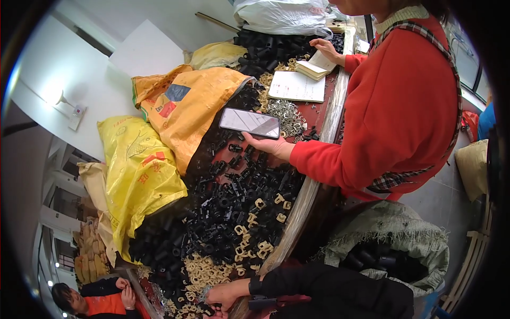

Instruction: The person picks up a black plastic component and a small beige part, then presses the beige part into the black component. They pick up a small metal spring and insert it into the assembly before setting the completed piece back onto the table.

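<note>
My right hand [227, 294], in a black sleeve, reaches over the table's near end, low in the view. Its fingers are curled together at a heap of small cream plastic clips [204, 274]. Whatever lies between the fingertips is too small to make out. Just below it, my left hand [215, 315] shows only in part at the lower edge, its fingers mostly cut off. Dark small pieces lie by the fingertips. Black plastic fittings [223, 202] are strewn in a thick layer farther up the table.
A person in a red top holds a phone [249, 123] and touches a notebook [313, 66]. Yellow [141, 175] and orange sacks [196, 106] line the left side. A wooden rim [297, 215] edges the table. An open sack [388, 234] holds black tubes. Another person sits lower left.
</note>
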The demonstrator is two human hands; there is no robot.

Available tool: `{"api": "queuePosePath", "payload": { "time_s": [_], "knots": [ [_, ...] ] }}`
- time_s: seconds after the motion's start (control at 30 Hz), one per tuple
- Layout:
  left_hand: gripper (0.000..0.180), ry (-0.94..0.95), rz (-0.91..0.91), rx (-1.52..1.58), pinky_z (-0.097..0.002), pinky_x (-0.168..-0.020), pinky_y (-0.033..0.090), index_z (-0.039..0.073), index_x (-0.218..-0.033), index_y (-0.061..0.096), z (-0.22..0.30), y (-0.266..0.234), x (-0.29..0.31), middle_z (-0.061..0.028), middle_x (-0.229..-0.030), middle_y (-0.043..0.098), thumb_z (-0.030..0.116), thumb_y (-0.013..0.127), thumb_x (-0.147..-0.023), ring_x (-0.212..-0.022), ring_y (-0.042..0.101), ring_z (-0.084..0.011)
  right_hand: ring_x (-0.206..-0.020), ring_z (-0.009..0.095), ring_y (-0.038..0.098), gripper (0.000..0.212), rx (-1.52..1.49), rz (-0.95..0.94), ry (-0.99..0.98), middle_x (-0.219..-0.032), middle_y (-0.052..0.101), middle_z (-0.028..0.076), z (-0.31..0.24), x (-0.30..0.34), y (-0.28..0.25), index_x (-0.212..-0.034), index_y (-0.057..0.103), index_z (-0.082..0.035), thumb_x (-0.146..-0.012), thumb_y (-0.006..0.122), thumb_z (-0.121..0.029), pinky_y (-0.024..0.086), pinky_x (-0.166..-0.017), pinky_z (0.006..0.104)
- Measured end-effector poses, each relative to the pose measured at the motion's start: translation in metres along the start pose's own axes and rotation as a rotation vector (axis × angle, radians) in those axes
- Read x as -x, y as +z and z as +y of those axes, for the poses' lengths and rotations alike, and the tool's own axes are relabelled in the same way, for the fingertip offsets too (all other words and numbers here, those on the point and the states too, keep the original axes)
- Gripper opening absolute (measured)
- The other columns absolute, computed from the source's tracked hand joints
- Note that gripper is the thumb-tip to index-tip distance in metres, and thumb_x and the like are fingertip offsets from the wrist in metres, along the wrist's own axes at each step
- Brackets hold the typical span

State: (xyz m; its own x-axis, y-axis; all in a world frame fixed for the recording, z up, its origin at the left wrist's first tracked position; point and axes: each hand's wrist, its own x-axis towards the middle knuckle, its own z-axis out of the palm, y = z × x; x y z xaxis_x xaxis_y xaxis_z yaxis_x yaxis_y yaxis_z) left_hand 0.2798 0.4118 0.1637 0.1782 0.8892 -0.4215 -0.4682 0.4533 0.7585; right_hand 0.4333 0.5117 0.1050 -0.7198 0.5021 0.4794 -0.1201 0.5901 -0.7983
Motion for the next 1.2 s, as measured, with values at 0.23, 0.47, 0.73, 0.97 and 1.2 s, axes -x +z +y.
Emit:
{"api": "queuePosePath", "payload": {
  "time_s": [0.23, 0.47, 0.73, 0.97, 1.2],
  "knots": [
    [0.024, 0.010, -0.060, -0.103, -0.0396, -0.089, 0.035, 0.005, -0.089, 0.057, -0.003, -0.004, 0.006, -0.0076, -0.089, 0.059, 0.027, 0.055, -0.080, -0.088, 0.051, -0.0233, -0.072, 0.030, 0.055, 0.027, 0.052, -0.080, -0.010, -0.075, 0.054, 0.011, -0.008, 0.004, -0.010, -0.079, 0.055, -0.002, -0.057, 0.063, -0.015, 0.043, -0.060, 0.0376],
    [0.022, -0.011, -0.068, -0.006, -0.0400, -0.091, 0.034, 0.007, -0.086, 0.059, -0.005, -0.003, 0.001, -0.0069, -0.092, 0.058, 0.027, 0.056, -0.078, -0.091, 0.050, -0.0229, -0.074, 0.031, 0.054, 0.027, 0.093, -0.094, 0.028, -0.079, 0.053, 0.012, -0.002, 0.001, -0.007, -0.078, 0.053, -0.002, -0.057, 0.063, -0.015, 0.043, -0.060, 0.0380],
    [0.026, -0.041, -0.156, 0.002, -0.0417, -0.096, 0.027, 0.007, -0.092, 0.058, -0.007, -0.028, -0.013, -0.0062, -0.096, 0.058, 0.029, 0.054, -0.079, -0.098, 0.048, -0.0229, -0.067, 0.030, 0.054, 0.021, 0.044, -0.027, -0.040, -0.068, 0.056, 0.012, 0.004, 0.004, -0.003, -0.070, 0.058, -0.003, -0.054, 0.066, -0.014, 0.041, -0.056, 0.0379],
    [0.034, -0.070, -0.236, -0.011, -0.0414, -0.098, 0.025, 0.006, -0.102, 0.054, -0.009, -0.033, -0.018, -0.0066, -0.103, 0.055, 0.032, 0.051, -0.081, -0.103, 0.046, -0.0229, -0.066, 0.030, 0.054, 0.020, 0.101, -0.007, -0.015, -0.067, 0.056, 0.011, 0.002, 0.005, -0.002, -0.069, 0.060, -0.004, -0.053, 0.067, -0.013, 0.041, -0.054, 0.0376],
    [0.042, -0.020, -0.209, -0.067, -0.0416, -0.101, 0.022, 0.005, -0.111, 0.047, -0.009, -0.014, -0.016, -0.0067, -0.110, 0.052, 0.034, 0.050, -0.081, -0.107, 0.043, -0.0233, -0.064, 0.029, 0.055, 0.016, 0.076, -0.029, -0.009, -0.067, 0.058, 0.009, 0.005, 0.005, 0.000, -0.066, 0.061, -0.005, -0.053, 0.066, -0.012, 0.041, -0.053, 0.0371]
  ]
}}
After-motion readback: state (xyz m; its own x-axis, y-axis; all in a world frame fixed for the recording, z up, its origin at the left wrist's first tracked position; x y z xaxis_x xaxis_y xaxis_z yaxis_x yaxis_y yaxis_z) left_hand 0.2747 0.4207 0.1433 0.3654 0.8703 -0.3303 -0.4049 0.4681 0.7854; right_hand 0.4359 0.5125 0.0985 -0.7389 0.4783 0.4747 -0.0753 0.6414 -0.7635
